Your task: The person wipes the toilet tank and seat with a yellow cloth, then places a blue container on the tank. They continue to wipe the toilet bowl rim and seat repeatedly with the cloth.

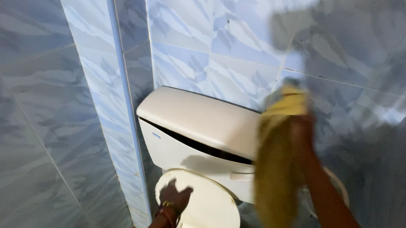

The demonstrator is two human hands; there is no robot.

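Two hands are busy: the left hand (175,196) rests flat and open on the raised toilet lid (203,205), while the right hand (301,136), nearer the cistern (199,124), grips a yellow cloth (276,172) hanging lengthwise downward beside the tank's right end.

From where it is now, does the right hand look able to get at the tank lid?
Probably yes: the right hand, gripping a yellow cloth, is right at the tank lid's end, with nothing between them. The left hand rests on the raised seat lid.
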